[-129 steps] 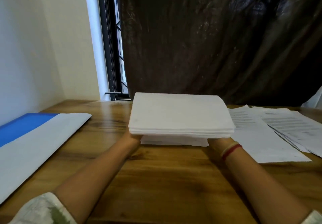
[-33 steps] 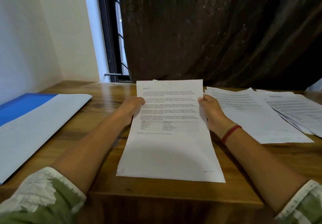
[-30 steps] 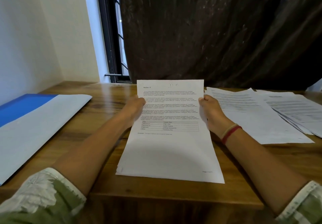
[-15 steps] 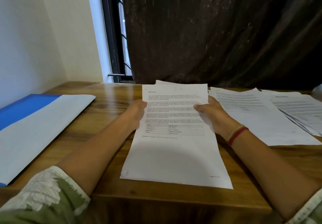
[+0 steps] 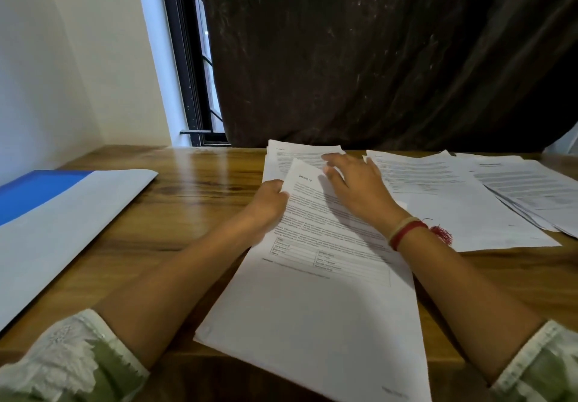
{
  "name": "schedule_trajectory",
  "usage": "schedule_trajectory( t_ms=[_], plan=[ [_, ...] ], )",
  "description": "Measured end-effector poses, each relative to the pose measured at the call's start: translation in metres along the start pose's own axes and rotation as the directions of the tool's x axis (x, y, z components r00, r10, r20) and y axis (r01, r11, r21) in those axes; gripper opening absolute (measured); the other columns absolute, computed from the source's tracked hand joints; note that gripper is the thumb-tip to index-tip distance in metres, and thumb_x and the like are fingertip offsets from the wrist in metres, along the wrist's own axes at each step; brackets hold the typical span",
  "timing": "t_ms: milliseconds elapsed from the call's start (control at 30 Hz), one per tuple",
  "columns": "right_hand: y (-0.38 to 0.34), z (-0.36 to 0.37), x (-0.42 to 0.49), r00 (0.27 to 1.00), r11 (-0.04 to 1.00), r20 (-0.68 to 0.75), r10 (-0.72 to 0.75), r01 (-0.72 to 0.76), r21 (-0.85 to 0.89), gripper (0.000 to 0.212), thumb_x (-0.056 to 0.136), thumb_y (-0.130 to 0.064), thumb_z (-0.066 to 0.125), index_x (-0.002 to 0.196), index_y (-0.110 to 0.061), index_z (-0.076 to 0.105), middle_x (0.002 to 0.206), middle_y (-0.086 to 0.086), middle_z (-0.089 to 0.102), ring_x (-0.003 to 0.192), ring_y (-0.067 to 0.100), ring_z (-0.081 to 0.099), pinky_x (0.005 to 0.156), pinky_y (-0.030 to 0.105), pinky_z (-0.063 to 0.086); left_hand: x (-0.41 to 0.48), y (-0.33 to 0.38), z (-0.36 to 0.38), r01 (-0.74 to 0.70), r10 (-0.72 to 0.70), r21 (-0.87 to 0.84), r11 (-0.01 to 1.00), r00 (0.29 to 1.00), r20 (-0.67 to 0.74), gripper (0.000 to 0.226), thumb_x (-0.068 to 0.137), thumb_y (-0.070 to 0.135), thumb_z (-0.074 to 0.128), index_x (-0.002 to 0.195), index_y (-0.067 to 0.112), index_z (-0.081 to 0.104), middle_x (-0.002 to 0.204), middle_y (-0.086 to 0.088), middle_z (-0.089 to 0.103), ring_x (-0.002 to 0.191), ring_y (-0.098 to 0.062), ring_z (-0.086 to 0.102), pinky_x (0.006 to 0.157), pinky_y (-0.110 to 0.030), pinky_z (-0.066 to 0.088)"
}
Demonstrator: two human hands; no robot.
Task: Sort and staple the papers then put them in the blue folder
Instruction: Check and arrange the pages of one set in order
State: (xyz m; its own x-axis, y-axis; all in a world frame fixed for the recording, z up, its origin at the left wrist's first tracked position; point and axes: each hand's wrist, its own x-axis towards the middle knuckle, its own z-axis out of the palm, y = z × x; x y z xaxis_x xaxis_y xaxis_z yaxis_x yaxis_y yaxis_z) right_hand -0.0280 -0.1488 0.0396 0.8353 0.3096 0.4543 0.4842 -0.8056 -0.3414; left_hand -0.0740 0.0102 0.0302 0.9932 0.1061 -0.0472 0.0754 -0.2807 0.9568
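A stack of printed papers (image 5: 283, 164) lies on the wooden table in front of me. Its top sheet (image 5: 325, 308) is turned askew, with its near corner hanging over the table's front edge. My left hand (image 5: 269, 204) pinches that sheet's left edge near the top. My right hand (image 5: 353, 182) lies flat on the sheet with straight fingers reaching onto the page below. The blue folder (image 5: 34, 189) lies open at the far left, with a white sheet (image 5: 62, 223) over most of it. No stapler is in view.
More printed papers (image 5: 453, 201) are spread in overlapping piles on the right of the table (image 5: 194, 201). A dark curtain (image 5: 375, 51) hangs behind the table, beside a window frame (image 5: 187, 57). A white wall stands on the left.
The top sheet has swung askew off the stack, showing the page beneath. My right hand left the paper's right edge and now lies flat on top. The stack was held upright earlier, then laid down.
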Motion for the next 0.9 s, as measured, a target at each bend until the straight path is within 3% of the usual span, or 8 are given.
schedule_trajectory(
  t_ms=[67, 200, 267, 400, 533, 667, 767, 900],
  plan=[
    [0.0, 0.004, 0.001, 0.996, 1.0, 0.08, -0.024, 0.024, 0.008, 0.041, 0.105, -0.036, 0.03, 0.139, -0.022, 0.047, 0.143, 0.001, 0.051, 0.132, 0.02, 0.045, 0.118, 0.044, 0.02, -0.003, 0.0, 0.003, -0.01, 0.01, -0.009, 1.0, 1.0, 0.023, 0.023, 0.103, 0.01, 0.037, 0.114, 0.014, 0.056, 0.105, 0.003, 0.062, 0.082, -0.007, 0.06, 0.061, -0.018, 0.046],
    [0.002, 0.01, -0.001, 0.987, 0.993, 0.155, -0.05, 0.033, 0.113, 0.037, 0.105, -0.03, 0.034, 0.134, -0.014, 0.052, 0.133, 0.005, 0.058, 0.117, 0.019, 0.053, 0.097, 0.028, 0.04, -0.007, 0.002, 0.004, -0.011, 0.011, 0.004, 1.0, 0.999, 0.03, 0.023, 0.103, 0.008, 0.038, 0.094, 0.015, 0.058, 0.09, 0.006, 0.065, 0.074, -0.006, 0.059, 0.051, -0.014, 0.047],
    [0.001, 0.013, 0.0, 0.993, 0.98, 0.11, -0.034, 0.012, 0.198, 0.033, 0.104, -0.026, 0.04, 0.129, -0.014, 0.057, 0.127, 0.003, 0.061, 0.108, 0.015, 0.055, 0.089, 0.023, 0.042, -0.008, 0.002, 0.003, -0.011, 0.011, 0.013, 1.0, 1.0, 0.029, 0.028, 0.102, 0.007, 0.038, 0.085, 0.018, 0.058, 0.081, 0.009, 0.063, 0.071, -0.006, 0.059, 0.046, -0.012, 0.046],
    [-0.002, 0.015, 0.003, 0.992, 0.892, 0.027, 0.126, -0.125, 0.434, 0.023, 0.099, -0.016, 0.054, 0.114, -0.014, 0.071, 0.111, -0.001, 0.069, 0.084, 0.002, 0.056, 0.072, 0.012, 0.045, -0.01, 0.005, 0.004, 0.0, -0.001, 0.031, 1.0, 0.999, 0.037, 0.03, 0.102, 0.009, 0.039, 0.081, 0.021, 0.058, 0.079, 0.008, 0.064, 0.073, -0.008, 0.061, 0.06, -0.02, 0.046],
    [-0.003, 0.014, -0.005, 0.979, 0.817, 0.088, 0.185, -0.203, 0.539, 0.02, 0.096, -0.015, 0.058, 0.086, -0.022, 0.073, 0.085, -0.005, 0.073, 0.087, 0.022, 0.067, 0.083, 0.041, 0.055, -0.012, 0.005, 0.003, 0.005, -0.011, 0.078, 0.997, 0.998, 0.069, 0.024, 0.101, 0.015, 0.042, 0.085, 0.019, 0.06, 0.084, 0.004, 0.066, 0.074, -0.011, 0.062, 0.064, -0.022, 0.046],
    [-0.006, 0.013, -0.01, 0.979, 0.787, 0.069, 0.189, -0.194, 0.586, 0.028, 0.097, -0.021, 0.057, 0.097, 0.004, 0.07, 0.097, 0.021, 0.07, 0.096, 0.039, 0.062, 0.087, 0.049, 0.049, -0.01, 0.004, 0.003, 0.026, -0.032, 0.109, 0.994, 0.998, 0.057, 0.019, 0.101, 0.016, 0.042, 0.096, 0.011, 0.06, 0.086, -0.001, 0.066, 0.074, -0.014, 0.061, 0.065, -0.025, 0.043],
    [-0.007, 0.013, -0.009, 0.975, 0.777, 0.052, 0.217, -0.204, 0.596, 0.024, 0.097, -0.019, 0.058, 0.096, 0.0, 0.072, 0.096, 0.017, 0.071, 0.091, 0.031, 0.064, 0.075, 0.035, 0.054, -0.009, 0.005, 0.004, 0.05, -0.056, 0.12, 0.992, 0.997, 0.048, 0.021, 0.102, 0.014, 0.04, 0.094, 0.013, 0.059, 0.084, 0.001, 0.065, 0.072, -0.013, 0.06, 0.06, -0.023, 0.042],
    [-0.004, 0.016, -0.005, 0.971, 0.802, 0.066, 0.231, -0.229, 0.552, 0.016, 0.097, -0.02, 0.058, 0.086, -0.018, 0.069, 0.082, -0.004, 0.066, 0.073, 0.006, 0.058, 0.063, 0.013, 0.041, -0.007, 0.005, 0.003, 0.062, -0.062, -0.019, 0.998, 0.998, 0.018, 0.024, 0.102, 0.019, 0.043, 0.085, 0.019, 0.06, 0.076, 0.008, 0.066, 0.064, -0.005, 0.063, 0.049, -0.018, 0.043]
  ],
)
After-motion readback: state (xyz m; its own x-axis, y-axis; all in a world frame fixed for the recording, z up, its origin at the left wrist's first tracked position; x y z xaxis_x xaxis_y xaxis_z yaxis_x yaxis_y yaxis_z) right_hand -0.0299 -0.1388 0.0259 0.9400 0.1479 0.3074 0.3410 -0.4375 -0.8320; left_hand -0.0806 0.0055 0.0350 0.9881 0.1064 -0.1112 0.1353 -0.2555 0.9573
